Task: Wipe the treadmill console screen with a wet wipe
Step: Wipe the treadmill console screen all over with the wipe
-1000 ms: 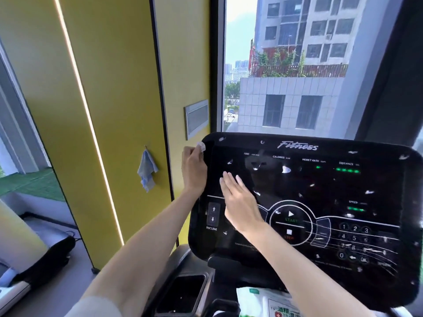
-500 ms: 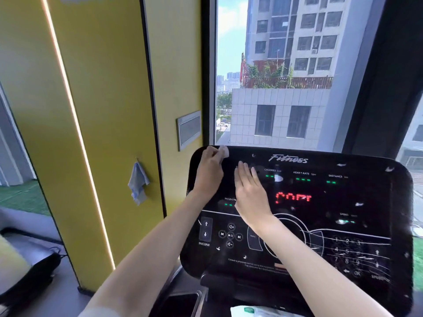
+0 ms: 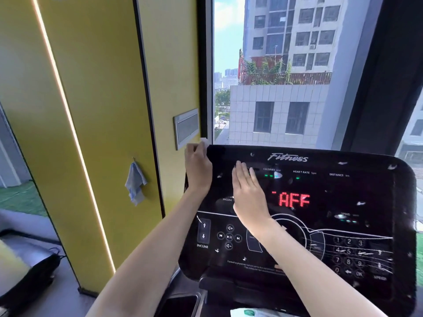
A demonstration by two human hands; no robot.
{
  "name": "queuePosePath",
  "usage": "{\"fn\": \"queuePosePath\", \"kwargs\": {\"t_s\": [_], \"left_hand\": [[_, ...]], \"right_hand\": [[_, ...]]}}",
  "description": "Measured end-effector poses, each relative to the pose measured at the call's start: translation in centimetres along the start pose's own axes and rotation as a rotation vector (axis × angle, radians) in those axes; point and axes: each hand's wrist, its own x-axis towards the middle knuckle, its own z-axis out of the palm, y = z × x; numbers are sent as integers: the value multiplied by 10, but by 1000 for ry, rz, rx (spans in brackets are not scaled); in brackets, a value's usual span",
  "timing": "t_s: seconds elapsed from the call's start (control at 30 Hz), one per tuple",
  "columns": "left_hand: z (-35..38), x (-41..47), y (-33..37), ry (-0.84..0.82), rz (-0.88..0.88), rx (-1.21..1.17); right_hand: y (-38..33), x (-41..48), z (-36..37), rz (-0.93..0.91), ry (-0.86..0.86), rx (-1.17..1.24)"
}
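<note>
The black treadmill console screen (image 3: pixel 366 193) fills the lower right, marked "Fitness", with red letters lit mid-screen and white specks scattered over it. My left hand (image 3: pixel 198 170) grips the console's top left corner, pinching a small white piece of wet wipe (image 3: pixel 203 141) that peeks above the fingertips. My right hand (image 3: pixel 248 195) lies flat on the upper left of the screen, fingers together and pointing up. Nothing shows under its palm.
A wet wipe pack (image 3: pixel 251 313) pokes out below the console at the bottom edge. A blue cloth (image 3: pixel 135 181) hangs on a hook on the yellow wall panel (image 3: pixel 96 133) to the left. A large window (image 3: pixel 286 76) stands behind the console.
My left hand has slid from the console's left edge up to its top left corner. My right hand has moved up the screen. The red display now reads differently, and the view has tilted up.
</note>
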Motion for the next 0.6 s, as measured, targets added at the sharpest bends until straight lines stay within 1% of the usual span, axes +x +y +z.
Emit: {"fn": "queuePosePath", "kwargs": {"t_s": [0.1, 0.13, 0.17, 0.27, 0.3, 0.33, 0.4, 0.43, 0.47, 0.5, 0.53, 0.57, 0.6], "left_hand": [[9, -14, 10, -194, 284, 43], [8, -11, 7, -220, 312, 47], [7, -6, 2, -190, 258, 37], [1, 9, -5, 40, -169, -40], [2, 9, -1, 52, -193, -38], [3, 5, 6, 13, -108, -15], [10, -7, 15, -147, 196, 42], [11, -9, 15, -219, 306, 51], [11, -7, 14, -254, 343, 46], [10, -2, 13, -245, 308, 25], [8, 2, 13, -191, 197, -25], [7, 5, 13, -119, 36, -79], [6, 4, 15, -61, -89, -110]], "right_hand": [[2, 0, -2, -13, -4, 3], [3, 0, -2, -21, -6, -3], [4, 0, -3, -25, -4, 0], [7, 1, -2, -30, 13, 74], [8, 1, -2, -38, 9, 93], [9, 2, -2, -46, 6, 93], [12, 2, -5, -59, -2, 95], [14, 2, -8, -66, -6, 109], [17, 1, -10, -78, -7, 136], [20, -1, -11, -89, -4, 167], [23, -2, -12, -84, 0, 186], [27, -4, -13, -55, 33, 195], [31, -7, -14, -1, 60, 204]]}}
